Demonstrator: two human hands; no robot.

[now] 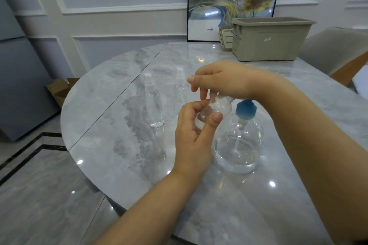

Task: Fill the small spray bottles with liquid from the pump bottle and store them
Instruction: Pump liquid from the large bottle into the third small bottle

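A small clear spray bottle (211, 112) was held in the air above the marble table (111, 165), just left of the pump bottle (238, 141). The left hand (194, 135) gripped its body, thumb across the front and fingers curled behind. The right hand (221, 81) came over from above with fingers bent down around the bottle's top, seemingly on the spray head, though blur made it impossible to tell whether that head was being twisted off or on. How much liquid the held bottle contained could not be read either. The pump bottle, with its blue pump top partly hidden under the right wrist, stood on the table with liquid only in its lower part. Two more small spray bottles stood capped and upright farther back: one (153, 103) to the left and another (180, 89) partly behind the hands; both looked clear, and whether they were filled could not be told. Judging by this, filling was at most partly done and nothing had been stored. A beige storage bin (270, 40) sat open at the table's far right, a likely place for storing, well apart from the bottles. A framed deer picture (209, 6) leaned against the wall behind it. The pump bottle close by the right forearm looked like the one thing that could be knocked.
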